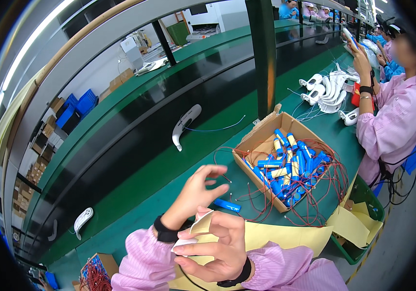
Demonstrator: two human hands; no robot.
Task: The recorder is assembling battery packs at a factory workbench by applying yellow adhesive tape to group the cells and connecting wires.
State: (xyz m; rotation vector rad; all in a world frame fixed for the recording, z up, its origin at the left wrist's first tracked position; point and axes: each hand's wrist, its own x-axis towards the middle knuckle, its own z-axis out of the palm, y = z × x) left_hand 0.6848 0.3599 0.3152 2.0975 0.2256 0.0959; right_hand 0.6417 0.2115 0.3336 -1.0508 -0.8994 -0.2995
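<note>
My left hand (194, 191) is raised over the green bench with its fingers curled but apart, and nothing shows in them. Just below it, my right hand (217, 250) pinches a small cream-coloured sticker-like piece (201, 223) between thumb and fingers. A white bit (184, 244) also shows at its fingertips; whether it is the same piece I cannot tell. Beside the left hand a blue cylindrical battery (227, 205) lies on the bench. Under my right forearm spreads a yellow paper sheet (290, 235).
An open cardboard box (247, 157) holds several blue batteries with trailing red wires. A conveyor (135, 131) carries white plastic housings (187, 123). At right stand a green bin (358, 254) with yellow paper, piled white housings (332, 89), and a co-worker in pink (397, 116). A post (262, 58) rises behind the box.
</note>
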